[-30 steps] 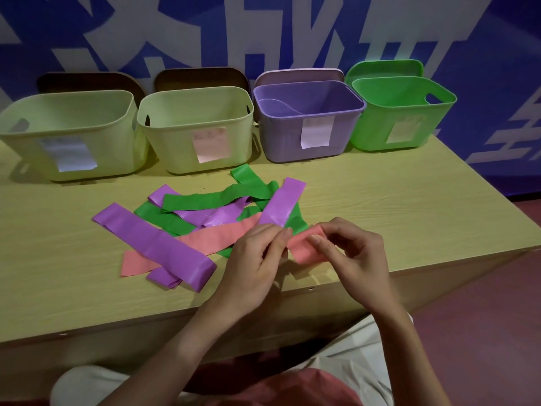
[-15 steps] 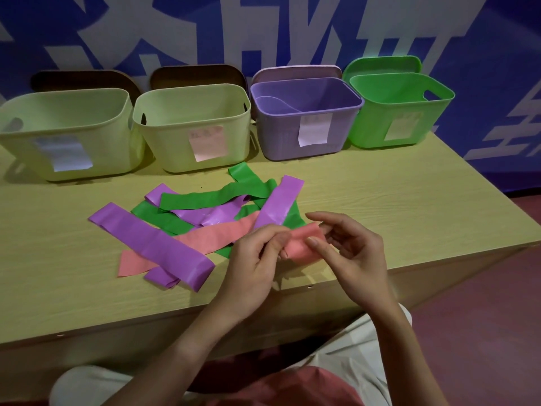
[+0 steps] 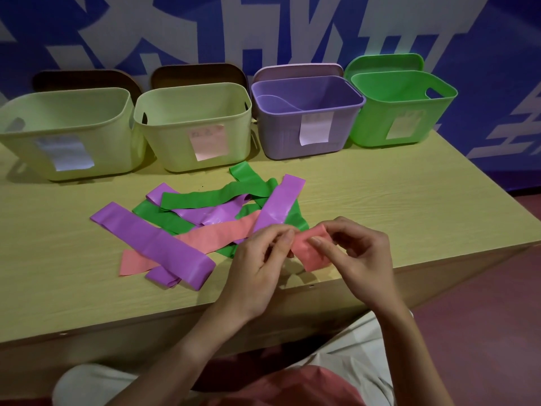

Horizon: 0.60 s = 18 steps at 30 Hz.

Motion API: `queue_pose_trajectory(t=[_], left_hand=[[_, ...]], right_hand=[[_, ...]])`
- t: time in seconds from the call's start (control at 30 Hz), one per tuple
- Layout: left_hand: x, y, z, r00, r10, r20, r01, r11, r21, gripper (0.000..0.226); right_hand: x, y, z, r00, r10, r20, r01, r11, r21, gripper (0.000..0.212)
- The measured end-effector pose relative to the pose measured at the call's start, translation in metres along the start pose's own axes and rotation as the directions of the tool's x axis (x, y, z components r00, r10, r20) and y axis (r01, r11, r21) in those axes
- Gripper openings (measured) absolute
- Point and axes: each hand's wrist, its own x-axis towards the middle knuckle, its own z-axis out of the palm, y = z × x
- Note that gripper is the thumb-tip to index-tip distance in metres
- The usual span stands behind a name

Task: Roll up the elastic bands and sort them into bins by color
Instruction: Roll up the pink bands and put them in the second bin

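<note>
Pink band [image 3: 314, 253] — head view, the only one I have. Both hands pinch its near end just above the table's front edge [image 3: 439, 265]: left hand [image 3: 257, 268] with thumb and forefinger closed on the left side, right hand [image 3: 363, 259] with fingertips curled over the right side. Against half a second ago, the end has lifted and now shows a tighter fold between the fingers — I read that as the first turn of the roll being started; none of the bins [image 3: 193, 127] looks to have a roll in it.

Long axis: what I can see of it runs from the pinched end back and left toward the pile [image 3: 205, 218], where a second pink strip [image 3: 216, 232] lies flat under the purple bands. Whether the two pink pieces join I cannot tell; the left hand covers the junction.
</note>
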Motion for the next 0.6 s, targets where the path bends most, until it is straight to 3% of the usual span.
queue_pose_trajectory(t=[0.27,0.43,0.6], left_hand=[[0.003,-0.004,-0.004,0.996,0.076,0.036,-0.081,0.987,0.141,0.024],[0.004,0.001,-0.001,1.0,-0.003,0.015,0.003,1.0,-0.017,0.04],[0.005,0.007,0.002,0.982,-0.156,0.105,0.179,0.946,-0.27,0.039]], right_hand=[[0.0,-0.001,0.0,1.0,0.014,0.006,-0.014,1.0,-0.01,0.019],[-0.002,-0.002,-0.001,0.997,0.03,0.066,-0.032,0.999,0.026,0.014],[-0.001,-0.001,-0.004,0.997,0.046,0.055,-0.05,0.996,0.072,0.028]])
